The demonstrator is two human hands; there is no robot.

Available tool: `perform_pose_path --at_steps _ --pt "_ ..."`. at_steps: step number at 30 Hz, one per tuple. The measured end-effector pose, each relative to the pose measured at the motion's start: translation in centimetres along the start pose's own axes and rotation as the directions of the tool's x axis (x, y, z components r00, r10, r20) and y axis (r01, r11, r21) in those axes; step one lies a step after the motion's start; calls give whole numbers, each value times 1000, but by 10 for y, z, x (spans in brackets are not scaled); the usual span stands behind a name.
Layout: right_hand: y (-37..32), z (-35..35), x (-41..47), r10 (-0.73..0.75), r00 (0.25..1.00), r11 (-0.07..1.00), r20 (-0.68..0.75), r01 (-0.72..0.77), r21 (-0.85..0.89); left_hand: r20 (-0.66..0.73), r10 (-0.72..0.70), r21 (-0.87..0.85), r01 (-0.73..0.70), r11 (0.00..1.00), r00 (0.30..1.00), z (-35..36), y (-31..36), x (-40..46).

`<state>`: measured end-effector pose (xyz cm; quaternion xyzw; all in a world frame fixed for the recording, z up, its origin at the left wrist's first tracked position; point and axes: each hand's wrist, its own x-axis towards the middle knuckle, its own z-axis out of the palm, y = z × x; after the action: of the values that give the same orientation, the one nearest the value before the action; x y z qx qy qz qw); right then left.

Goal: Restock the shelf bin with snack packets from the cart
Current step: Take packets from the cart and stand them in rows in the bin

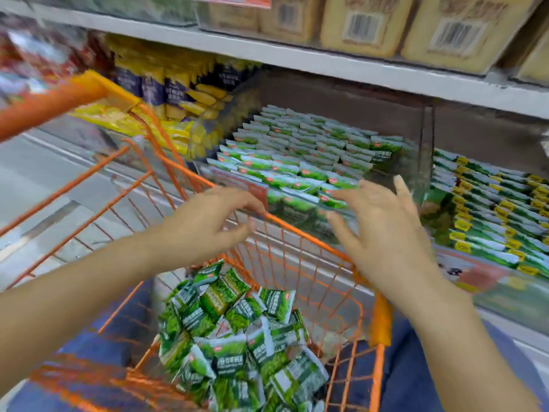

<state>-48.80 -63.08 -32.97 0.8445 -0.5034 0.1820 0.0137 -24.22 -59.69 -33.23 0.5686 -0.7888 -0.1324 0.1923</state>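
Head view, left to right. Left hand (pixel 205 221) at 9 o'clock of centre, fingers loosely spread, holding nothing, above the orange cart (pixel 300 233) rim. Loose snack packets (pixel 237 331) heaped in the cart at 6 o'clock. Shelf bin (pixel 421 150) at 12 o'clock holds many neat rows. Right hand (pixel 383 230) at 3 o'clock, fingers apart, empty, near the bin front. Judgement: bin well filled; cart pile remains.

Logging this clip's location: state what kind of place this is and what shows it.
Most likely a supermarket or snack shop aisle: tiered shelves with clear bins of neatly ranked green snack packets, barcoded packs above, and an orange wire cart holding loose packets.
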Motion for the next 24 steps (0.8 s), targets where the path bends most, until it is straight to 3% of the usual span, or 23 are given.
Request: perform_pose_path --at_steps 2,4,7,10,13,15,18,22,24 --pt "-28 6 -7 -134 991 991 -12 134 -2 -58 109 117 -101 988 992 -5 -12 -23" --pt "-59 4 -9 -263 952 965 157 258 50 -77 160 184 -144 972 984 -10 -20 -39" --pt "-96 14 -4 -403 820 905 406 423 46 186 -45 233 1 972 981 -9 -34 -55" --pt "-120 61 2 -432 652 836 623 549 4 471 -305 406 104 908 828 0 -54 -71" --pt "-122 116 0 -326 458 759 827 648 -60 614 -449 513 105 852 649 5 -60 -74" --pt "-117 140 -10 -282 374 674 883 732 -95 615 -458 508 122 853 642 8 -63 -74" --pt "-108 162 -19 -316 384 662 867 744 -88 564 -411 441 160 883 716 7 -62 -71" --pt "-111 159 -15 -330 396 683 857 727 -72 545 -411 452 156 878 731 2 -58 -70" --pt "-115 153 -6 -286 424 772 859 633 -55 500 -421 503 142 853 757 0 -57 -72"
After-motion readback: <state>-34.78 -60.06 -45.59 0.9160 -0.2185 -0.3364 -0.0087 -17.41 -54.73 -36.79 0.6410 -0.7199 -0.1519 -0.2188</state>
